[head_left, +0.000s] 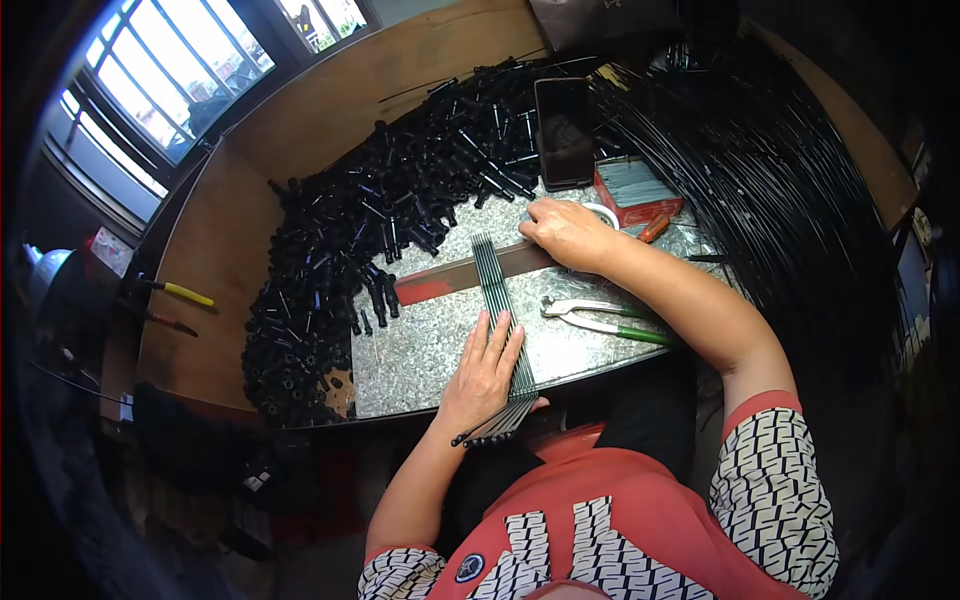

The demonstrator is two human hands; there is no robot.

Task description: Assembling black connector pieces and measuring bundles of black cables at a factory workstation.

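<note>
My left hand point(480, 375) lies along a flat row of thin black rods point(491, 275), fingers on top and the thumb showing past their other side. The rods' near ends, with small dark knobs, stick out over the table edge. Their far part rests across a long flat bar point(430, 282), dark with a red left end. Beside the bar's right end my right hand point(565, 230) is closed, its fingertips curled down; what they hold, if anything, is hidden. A white ring point(605, 214) shows partly behind that hand. Pincers with green handles point(590, 316) lie right of the rods.
Black tubular parts point(400, 190) are heaped along the back and left. Long black rods point(770, 180) pile up at the right. A phone point(565, 135) stands at the back beside a red box point(640, 190) and an orange-handled tool point(654, 228). A wooden board point(200, 290) borders the left side.
</note>
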